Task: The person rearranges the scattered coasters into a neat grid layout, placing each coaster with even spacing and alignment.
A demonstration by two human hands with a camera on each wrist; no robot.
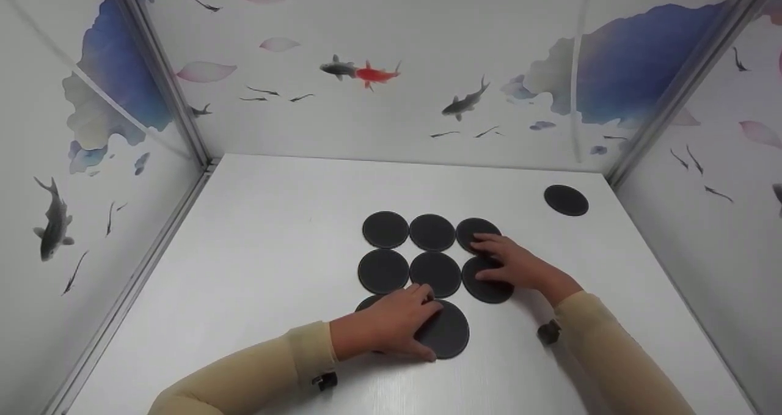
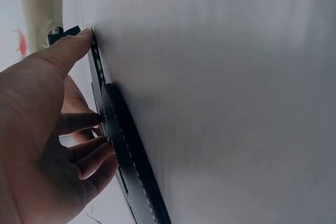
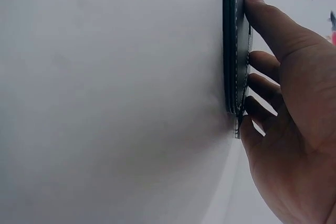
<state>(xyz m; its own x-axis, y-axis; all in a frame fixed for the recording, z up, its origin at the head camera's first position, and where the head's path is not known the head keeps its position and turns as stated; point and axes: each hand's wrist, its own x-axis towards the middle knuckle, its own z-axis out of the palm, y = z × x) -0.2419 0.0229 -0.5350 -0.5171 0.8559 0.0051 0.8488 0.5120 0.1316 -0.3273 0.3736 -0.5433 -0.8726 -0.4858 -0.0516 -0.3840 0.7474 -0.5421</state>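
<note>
Round black coasters with stitched rims lie flat on a white table in close rows. My left hand [image 1: 394,322] lies over the nearest row, its thumb at the near edge of a coaster [image 1: 451,332] and its forefinger near the far edge. Beneath that hand another coaster [image 1: 366,302] is mostly hidden. My right hand [image 1: 519,265] rests its fingers on the far right coaster [image 1: 473,227], with the thumb on the middle-row right coaster [image 1: 486,288]. The right wrist view shows a coaster rim [image 3: 231,51] edge-on beside loosely bent fingers.
One coaster [image 1: 566,200] lies apart at the table's back right. The white table [image 1: 269,238] is enclosed by panels printed with fish and petals, including the back panel [image 1: 391,128]. Metal posts [image 1: 162,66] stand at the corners. Small black devices [image 1: 548,332] sit under both wrists.
</note>
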